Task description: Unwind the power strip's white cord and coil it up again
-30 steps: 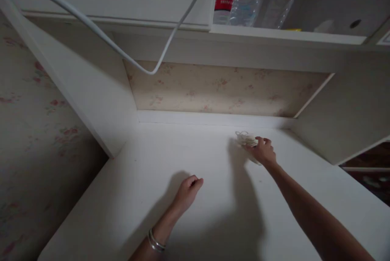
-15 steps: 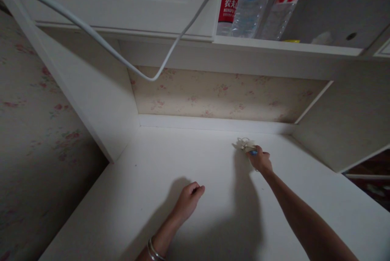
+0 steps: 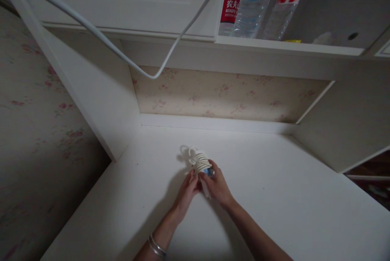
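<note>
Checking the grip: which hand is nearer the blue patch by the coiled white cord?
Right. The right hand is at the blue patch, thumb and finger beside it; the left hand is farther, at the near left of the coiled white cord.

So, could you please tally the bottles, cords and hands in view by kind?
Bottles: 3 (left bottle, middle bottle, right bottle)
Cords: 2 (coiled white cord, hanging cord)
Hands: 2 (left hand, right hand)
Total: 7
</note>
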The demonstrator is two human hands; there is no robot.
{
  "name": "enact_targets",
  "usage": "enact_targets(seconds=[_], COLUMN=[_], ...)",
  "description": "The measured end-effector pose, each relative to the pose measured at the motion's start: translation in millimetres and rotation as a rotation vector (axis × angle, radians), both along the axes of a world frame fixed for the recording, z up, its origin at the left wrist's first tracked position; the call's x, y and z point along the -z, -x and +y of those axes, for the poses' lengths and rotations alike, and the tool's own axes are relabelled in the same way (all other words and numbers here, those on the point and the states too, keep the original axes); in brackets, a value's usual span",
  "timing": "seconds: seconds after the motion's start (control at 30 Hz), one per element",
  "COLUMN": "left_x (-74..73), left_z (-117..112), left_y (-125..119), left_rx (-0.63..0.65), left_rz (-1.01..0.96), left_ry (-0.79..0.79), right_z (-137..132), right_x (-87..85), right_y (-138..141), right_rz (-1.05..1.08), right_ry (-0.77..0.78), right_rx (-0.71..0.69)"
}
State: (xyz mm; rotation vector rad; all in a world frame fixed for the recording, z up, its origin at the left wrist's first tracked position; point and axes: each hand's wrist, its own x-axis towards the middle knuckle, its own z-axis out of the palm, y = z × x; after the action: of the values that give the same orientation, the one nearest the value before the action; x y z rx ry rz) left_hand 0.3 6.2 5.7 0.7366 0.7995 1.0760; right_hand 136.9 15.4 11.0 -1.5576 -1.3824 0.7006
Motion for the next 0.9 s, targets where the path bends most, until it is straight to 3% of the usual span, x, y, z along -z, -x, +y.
enact_targets(seconds=[0.1,0.2,0.37,0.5,0.63,0.73,0.9], left_x=[-4.6,-6.4,-4.0,-2.6,-3.3,-5.1,-9.8], left_z=[-1,-3,-3,-4,-5,-6,-9], left_y=[4,7,8,8,8,7,7], left_rx=[-0.029,-0.080,-0.109,-0.101,-0.079,-0.070,0.038], left_rz=[-0.107,-0.129,-0.185,-0.138,-0.029,-0.019,-0.026], left_ry=[-0.042,-0.015,0.085,0.070,0.092,0.078,0.131], right_z=[-15,-23,-30,-35,-35,-31,-20], right_x=[2.5,1.1,-16.4,-30.7,-29.7,-21.5,-5.1], right_y=[30,39,30,20,12,10,6], right_rz=[0.026,0.018,-0.141,-0.453,-0.602,-0.475,0.137], right_ry=[-0.047,-0.056,-0.114,-0.140,-0.110,-0.108,0.008], right_rx=[-0.037,-0.079,-0.217,-0.183,-0.148,-0.098,-0.025])
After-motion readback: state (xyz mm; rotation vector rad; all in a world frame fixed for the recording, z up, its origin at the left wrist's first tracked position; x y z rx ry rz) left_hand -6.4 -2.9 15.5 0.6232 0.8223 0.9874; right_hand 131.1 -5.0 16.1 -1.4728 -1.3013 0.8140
